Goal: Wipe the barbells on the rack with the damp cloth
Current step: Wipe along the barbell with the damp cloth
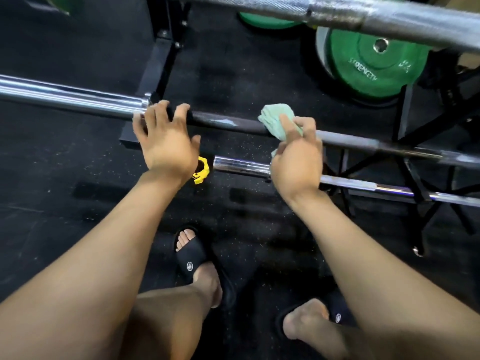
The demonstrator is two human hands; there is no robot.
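right grips cloth on bar

right hand point(296, 162) pinches the green cloth point(278, 120) against the middle bar point(228, 123). left hand point(166, 141) rests fingers spread on same bar near its collar. second bar point(241, 165) below, yellow clip point(202, 170) beside it.

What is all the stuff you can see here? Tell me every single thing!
Barbells: three, silver and dark grey; top one across the upper edge, middle one under both hands, bottom one lower and nearer.
Cloth: one, pale green, on the middle barbell.
Weight plates: two at least, green; one upper right, another partly hidden behind the top barbell.
Collar clip: one, yellow, on the floor by the bottom barbell's end.
Rack: black frame, holding the barbells.
Floor: black, speckled.
Sandals: two, black; one centre, one lower right.
Left hand: fingers over the middle barbell.
Right hand: grips the cloth.
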